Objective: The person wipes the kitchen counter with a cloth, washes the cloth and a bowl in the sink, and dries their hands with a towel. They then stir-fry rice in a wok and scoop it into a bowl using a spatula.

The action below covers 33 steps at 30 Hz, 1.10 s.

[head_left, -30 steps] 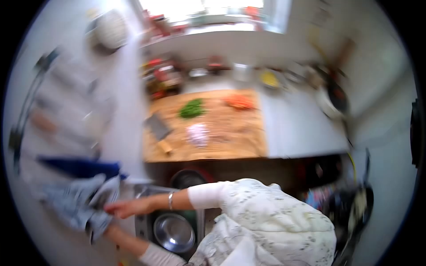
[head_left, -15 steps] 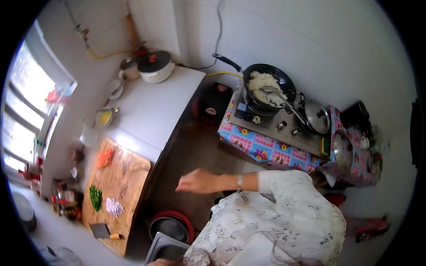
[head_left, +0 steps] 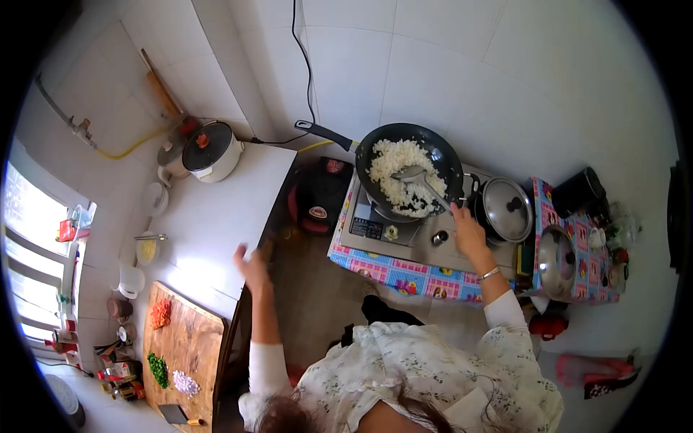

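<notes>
My right hand (head_left: pixel 469 231), with a bracelet at the wrist, is closed round the handle of a metal spatula (head_left: pixel 432 189). The spatula's head rests in white rice (head_left: pixel 393 162) inside a black wok (head_left: pixel 446 148), which sits tilted on the gas stove (head_left: pixel 422 242). Out in front of my body, over the edge of the white counter (head_left: pixel 216 238), is my left hand (head_left: pixel 253 270). Its fingers are apart and it holds nothing. The wok's long handle (head_left: pixel 325 133) points to the upper left, away from both hands.
A lidded pot (head_left: pixel 507 209) stands right of the wok. On the counter are a white cooker (head_left: pixel 216 160), a bowl of yellow food (head_left: pixel 148 250) and a cutting board (head_left: pixel 198 339) bearing chopped orange (head_left: pixel 161 313), green (head_left: pixel 157 369) and pale purple (head_left: pixel 185 382) pieces and a cleaver (head_left: pixel 173 413).
My right hand has moved from above the floor to the stove and taken hold of the spatula. My left hand has come up into view beside the counter. The camera view has shifted.
</notes>
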Motion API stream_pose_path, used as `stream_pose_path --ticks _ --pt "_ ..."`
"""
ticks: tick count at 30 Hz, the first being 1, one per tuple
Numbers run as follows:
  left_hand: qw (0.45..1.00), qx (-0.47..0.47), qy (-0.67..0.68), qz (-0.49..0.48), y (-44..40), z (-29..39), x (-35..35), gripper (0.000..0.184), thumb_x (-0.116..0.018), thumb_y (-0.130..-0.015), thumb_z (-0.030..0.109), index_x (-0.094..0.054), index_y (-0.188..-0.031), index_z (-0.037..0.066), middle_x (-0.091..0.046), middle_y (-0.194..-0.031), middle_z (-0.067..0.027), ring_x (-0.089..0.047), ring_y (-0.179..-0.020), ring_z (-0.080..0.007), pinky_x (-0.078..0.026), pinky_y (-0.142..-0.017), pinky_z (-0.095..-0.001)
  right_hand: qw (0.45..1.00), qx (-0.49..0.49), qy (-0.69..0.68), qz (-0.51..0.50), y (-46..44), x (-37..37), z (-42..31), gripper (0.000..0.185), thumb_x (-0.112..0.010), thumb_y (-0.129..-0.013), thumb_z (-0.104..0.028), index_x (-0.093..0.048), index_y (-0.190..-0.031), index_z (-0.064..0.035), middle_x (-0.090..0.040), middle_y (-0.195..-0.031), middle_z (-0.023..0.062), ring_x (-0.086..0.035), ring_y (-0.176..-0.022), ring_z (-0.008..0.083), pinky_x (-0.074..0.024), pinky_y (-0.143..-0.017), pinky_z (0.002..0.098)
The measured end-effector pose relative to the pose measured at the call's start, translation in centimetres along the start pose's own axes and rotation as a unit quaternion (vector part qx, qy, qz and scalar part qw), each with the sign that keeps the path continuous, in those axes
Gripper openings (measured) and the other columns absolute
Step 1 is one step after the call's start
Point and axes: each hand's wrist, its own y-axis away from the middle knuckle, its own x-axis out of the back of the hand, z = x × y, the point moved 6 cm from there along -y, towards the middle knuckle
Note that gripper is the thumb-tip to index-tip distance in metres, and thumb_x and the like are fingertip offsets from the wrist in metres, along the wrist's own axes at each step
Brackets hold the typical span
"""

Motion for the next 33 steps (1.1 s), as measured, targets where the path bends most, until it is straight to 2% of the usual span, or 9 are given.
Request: stream_pose_path --ticks 4,7,13,16,19,23,27,29,33 --pt "0.943 -0.207 -0.145 -0.217 -4.3 1.2 -12.1 0.039 -0.056 -0.081 0.010 -0.046 -0.117 -0.004 -0.049 -0.120 -0.0189 -0.045 -0.115 -0.0301 -0.033 -0.099 -0.0346 0.998 0.042 -0.019 -0.041 -1.7 -0.1 0.8 0.049 -0.053 -0.080 -0.005 -0.043 -0.128 -0.0102 -0.054 -0.098 0.0217 -0.059 -0.074 0.0381 -0.0486 -0.065 0.0455" --pt "0.905 -0.293 -0.208 -0.230 -7.0 2.8 -17.1 0.037 -0.055 -0.081 0.008 -0.047 -0.116 -0.003 -0.050 -0.116 -0.0197 -0.045 -0.113 -0.0326 -0.034 -0.099 -0.0371 0.995 0.014 0.021 -0.097 -2.3 5.3 1.4 0.042 -0.054 -0.082 -0.007 -0.047 -0.124 -0.0091 -0.056 -0.094 0.0208 -0.059 -0.074 0.0391 -0.0478 -0.064 0.0466" --pt "0.792 -0.460 -0.289 -0.279 -13.0 6.7 -27.5 0.042 -0.053 -0.074 0.000 -0.046 -0.116 -0.002 -0.049 -0.116 -0.0207 -0.043 -0.113 -0.0355 -0.033 -0.099 -0.0419 0.999 0.036 0.030 0.025 -9.2 13.6 0.4 0.019 -0.053 -0.082 -0.008 -0.059 -0.099 -0.0058 -0.059 -0.075 0.0184 -0.060 -0.072 0.0374 -0.0479 -0.064 0.0450" --pt "0.708 -0.519 -0.348 -0.330 -14.3 7.4 -32.5 0.047 -0.058 -0.072 0.002 -0.044 -0.117 -0.004 -0.047 -0.117 -0.0209 -0.042 -0.113 -0.0366 -0.033 -0.100 -0.0421 0.991 0.090 0.098 -0.016 -14.2 14.2 -2.4 0.020 -0.053 -0.079 -0.006 -0.060 -0.097 -0.0023 -0.061 -0.078 0.0201 -0.059 -0.076 0.0359 -0.0469 -0.068 0.0452" --pt "0.607 -0.567 -0.406 -0.381 -14.1 7.8 -35.5 0.051 -0.063 -0.070 0.005 -0.044 -0.116 -0.006 -0.045 -0.118 -0.0221 -0.042 -0.115 -0.0360 -0.032 -0.101 -0.0414 0.984 0.111 0.137 0.022 -17.6 13.2 -5.9 0.005 -0.056 -0.069 -0.005 -0.060 -0.069 -0.0017 -0.060 -0.070 0.0181 -0.061 -0.070 0.0330 -0.0486 -0.062 0.0414" --pt "0.494 -0.561 -0.500 -0.437 -16.4 5.0 -39.0 0.037 -0.067 -0.065 0.007 -0.054 -0.098 -0.003 -0.054 -0.102 -0.0186 -0.049 -0.104 -0.0334 -0.037 -0.094 -0.0397 0.973 0.163 0.164 -0.021 -17.9 12.1 -9.7 0.007 -0.057 -0.067 -0.005 -0.060 -0.061 -0.0029 -0.059 -0.064 0.0174 -0.062 -0.064 0.0314 -0.0497 -0.059 0.0388" --pt "0.515 -0.579 -0.432 -0.461 -16.4 5.4 -39.2 0.013 -0.062 -0.064 0.004 -0.056 -0.075 0.002 -0.058 -0.081 -0.0149 -0.056 -0.087 -0.0319 -0.042 -0.084 -0.0376 0.966 0.151 0.188 -0.092 -16.2 14.0 -10.3 0.005 -0.059 -0.064 -0.006 -0.062 -0.062 -0.0044 -0.060 -0.064 0.0155 -0.062 -0.062 0.0311 -0.0491 -0.057 0.0409" --pt "0.521 -0.607 -0.392 -0.454 -16.9 4.6 -39.3 0.007 -0.058 -0.062 0.001 -0.055 -0.068 0.004 -0.057 -0.075 -0.0143 -0.057 -0.082 -0.0315 -0.044 -0.081 -0.0364 0.965 0.082 0.222 -0.115 -15.9 15.9 -9.0 0.011 -0.064 -0.069 -0.016 -0.064 -0.065 -0.0052 -0.061 -0.065 0.0145 -0.062 -0.064 0.0301 -0.0482 -0.058 0.0394" --pt "0.522 -0.598 -0.400 -0.459 -16.7 4.4 -39.2 0.007 -0.056 -0.063 0.001 -0.055 -0.069 0.004 -0.058 -0.075 -0.0140 -0.057 -0.081 -0.0303 -0.044 -0.079 -0.0367 0.948 -0.006 0.303 -0.099 -15.8 19.5 -6.5 0.027 -0.071 -0.070 -0.032 -0.064 -0.067 -0.0059 -0.062 -0.065 0.0133 -0.062 -0.063 0.0293 -0.0469 -0.057 0.0389"
